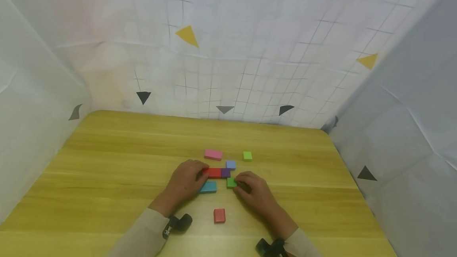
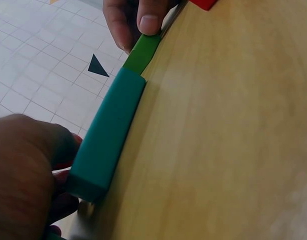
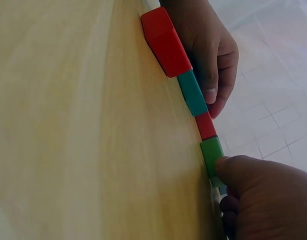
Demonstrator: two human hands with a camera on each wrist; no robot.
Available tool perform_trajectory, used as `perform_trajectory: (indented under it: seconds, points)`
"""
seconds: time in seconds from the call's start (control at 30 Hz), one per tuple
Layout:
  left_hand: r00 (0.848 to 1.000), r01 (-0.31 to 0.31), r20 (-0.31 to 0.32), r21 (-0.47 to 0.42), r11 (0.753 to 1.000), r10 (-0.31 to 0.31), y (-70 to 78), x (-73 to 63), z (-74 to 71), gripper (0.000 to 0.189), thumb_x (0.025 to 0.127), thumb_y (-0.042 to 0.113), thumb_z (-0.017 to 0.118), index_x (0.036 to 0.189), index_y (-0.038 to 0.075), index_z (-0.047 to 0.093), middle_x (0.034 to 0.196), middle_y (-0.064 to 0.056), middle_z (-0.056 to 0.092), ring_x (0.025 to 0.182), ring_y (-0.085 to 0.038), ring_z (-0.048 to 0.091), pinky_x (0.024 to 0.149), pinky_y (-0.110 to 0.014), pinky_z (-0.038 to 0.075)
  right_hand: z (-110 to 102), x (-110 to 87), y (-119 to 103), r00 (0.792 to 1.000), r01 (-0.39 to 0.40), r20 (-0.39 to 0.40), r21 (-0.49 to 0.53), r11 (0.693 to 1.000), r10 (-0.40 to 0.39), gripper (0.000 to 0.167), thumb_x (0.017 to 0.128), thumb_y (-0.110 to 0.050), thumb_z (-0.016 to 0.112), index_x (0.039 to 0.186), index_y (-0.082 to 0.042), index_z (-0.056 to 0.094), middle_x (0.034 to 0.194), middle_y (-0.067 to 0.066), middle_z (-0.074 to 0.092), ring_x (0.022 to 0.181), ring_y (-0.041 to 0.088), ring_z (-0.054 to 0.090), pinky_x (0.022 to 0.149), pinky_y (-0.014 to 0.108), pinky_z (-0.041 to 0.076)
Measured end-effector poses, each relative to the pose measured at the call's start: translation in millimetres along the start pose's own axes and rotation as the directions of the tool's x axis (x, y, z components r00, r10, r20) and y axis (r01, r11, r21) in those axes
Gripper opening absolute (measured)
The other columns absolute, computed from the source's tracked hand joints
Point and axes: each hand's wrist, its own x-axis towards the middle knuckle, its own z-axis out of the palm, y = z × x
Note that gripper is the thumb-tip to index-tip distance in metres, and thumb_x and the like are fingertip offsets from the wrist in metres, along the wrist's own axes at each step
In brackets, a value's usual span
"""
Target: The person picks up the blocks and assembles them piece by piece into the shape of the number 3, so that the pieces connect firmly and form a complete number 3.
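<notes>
My left hand (image 1: 186, 180) pinches the left end of a long red block (image 1: 214, 173) between thumb and fingers. A small purple block (image 1: 225, 173) lies against that block's right end. With thumb and fingertips my right hand (image 1: 258, 193) pinches a green block (image 1: 231, 183), which lies on the table just below the purple one. Just under the left hand is a teal block (image 1: 208, 187), its left end partly covered in the head view. A small light-blue block (image 1: 231, 165) sits above the purple one. In the right wrist view the thumb presses the green block (image 3: 212, 157).
Toward the back of the wooden table (image 1: 285, 146) lie a pink block (image 1: 213, 154) and a lime-green block (image 1: 247, 156). A small red block (image 1: 219, 215) lies near the front, between the forearms. White sheeting (image 1: 221, 70) surrounds the table's back and sides.
</notes>
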Motion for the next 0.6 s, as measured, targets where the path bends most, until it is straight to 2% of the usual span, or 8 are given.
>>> perform_trajectory:
  seconds: [0.2, 0.6]
  points:
    - [1.000, 0.014, 0.020, -0.001, 1.000, -0.013, 1.0, -0.9, -1.3, 0.026, 0.093, 0.030, 0.070, 0.116, 0.017, 0.072, 0.109, 0.006, 0.071, 0.099, -0.012, 0.061, 0.089, -0.032, 0.053, 0.9, -0.7, 1.1, 1.000, 0.002, 0.000, 0.011, 1.000, -0.001, 0.021, 0.087, -0.016, 0.078, 0.107, -0.015, 0.073, 0.111, -0.010, 0.067, 0.105, 0.007, 0.064, 0.092, 0.030, 0.054]
    - [1.000, -0.014, 0.009, -0.003, 1.000, 0.014, 2.5, -1.0, -4.0, 0.025, 0.093, 0.028, 0.070, 0.115, 0.016, 0.072, 0.109, 0.005, 0.072, 0.100, -0.013, 0.062, 0.089, -0.033, 0.053, 2.0, -1.3, 3.1, 1.000, 0.026, -0.011, 0.006, 1.000, -0.026, 0.021, 0.087, -0.016, 0.078, 0.108, -0.016, 0.072, 0.112, -0.010, 0.067, 0.103, 0.007, 0.064, 0.089, 0.029, 0.056]
